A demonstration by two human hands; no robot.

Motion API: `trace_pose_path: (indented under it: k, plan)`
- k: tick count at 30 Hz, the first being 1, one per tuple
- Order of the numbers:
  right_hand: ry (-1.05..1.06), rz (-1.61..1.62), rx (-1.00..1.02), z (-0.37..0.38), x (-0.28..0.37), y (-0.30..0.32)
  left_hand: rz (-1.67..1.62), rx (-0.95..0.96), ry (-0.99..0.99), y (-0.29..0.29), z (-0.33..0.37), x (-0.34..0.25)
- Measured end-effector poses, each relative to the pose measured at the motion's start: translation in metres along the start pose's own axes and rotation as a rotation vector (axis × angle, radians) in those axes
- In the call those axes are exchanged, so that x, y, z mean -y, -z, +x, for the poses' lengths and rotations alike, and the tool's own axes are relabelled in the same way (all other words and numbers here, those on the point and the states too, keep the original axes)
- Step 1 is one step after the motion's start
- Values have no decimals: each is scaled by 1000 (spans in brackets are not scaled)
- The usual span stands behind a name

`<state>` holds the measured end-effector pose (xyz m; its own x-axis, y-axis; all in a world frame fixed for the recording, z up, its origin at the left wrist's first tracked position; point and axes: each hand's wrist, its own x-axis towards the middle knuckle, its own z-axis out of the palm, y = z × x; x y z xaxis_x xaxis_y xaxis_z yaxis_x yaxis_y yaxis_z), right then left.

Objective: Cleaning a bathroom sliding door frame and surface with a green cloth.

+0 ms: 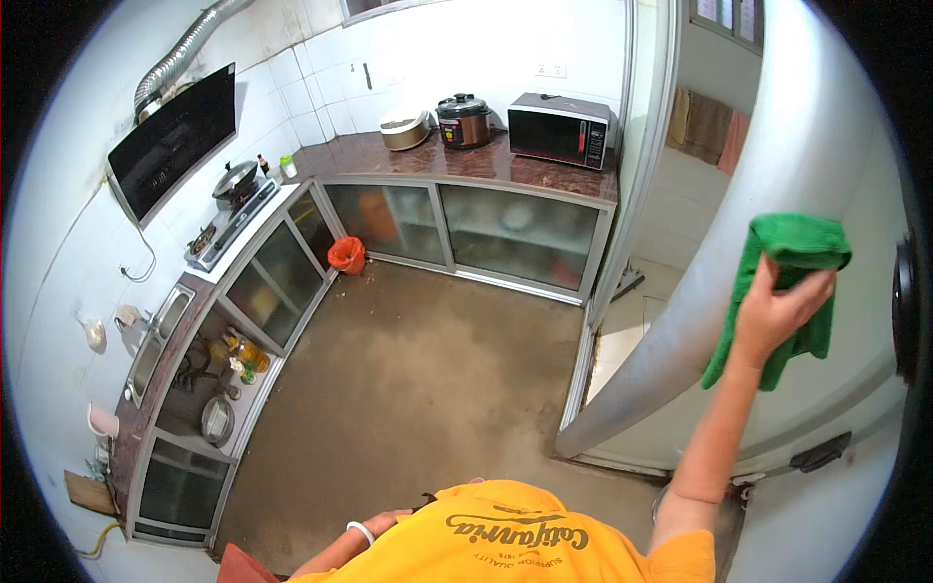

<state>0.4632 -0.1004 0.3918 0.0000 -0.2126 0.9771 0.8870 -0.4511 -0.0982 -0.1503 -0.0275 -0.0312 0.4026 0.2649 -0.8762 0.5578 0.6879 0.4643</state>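
Note:
My right arm reaches out to the right, and my right hand (782,309) grips a green cloth (792,243). The cloth is bunched over the fingers, and its ends hang down beside the wrist. Behind it are a wide silver-grey frame (709,262) and a pale panel (865,321); I cannot tell whether the cloth touches either. Low in front of my body is my left hand (387,521), with a white band on its wrist. My yellow shirt partly covers it, so its fingers are hidden. A small dark thing (425,501) shows beside it, too little to name.
Along the far wall a brown counter (350,160) holds a rice cooker (404,129), a pressure cooker (464,121) and a microwave (559,131). To the left stand a gas stove (233,225) and a sink (160,335). A red bin (347,256) sits on the floor (418,369) by the corner cabinets.

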Motion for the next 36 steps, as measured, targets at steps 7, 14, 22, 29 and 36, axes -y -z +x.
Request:
trace_pose_path:
  k: [7, 14, 22, 29, 36]
  plan:
    - [-48, -149, 93, -90, 1, 27, 198, -132, -29, 1, 5, 4]
    - [-197, -24, 211, -216, -8, 58, 200, -198, 4, -34, -31, -49]
    - [-508, 34, 540, -336, 1, 108, 559, -184, -157, -17, 28, -36]
    - [-661, 191, 575, -331, -31, 110, 236, -150, -12, -31, 22, -27]
    - [-441, 322, 261, -141, -30, 62, 825, -17, -13, -13, 69, -3]
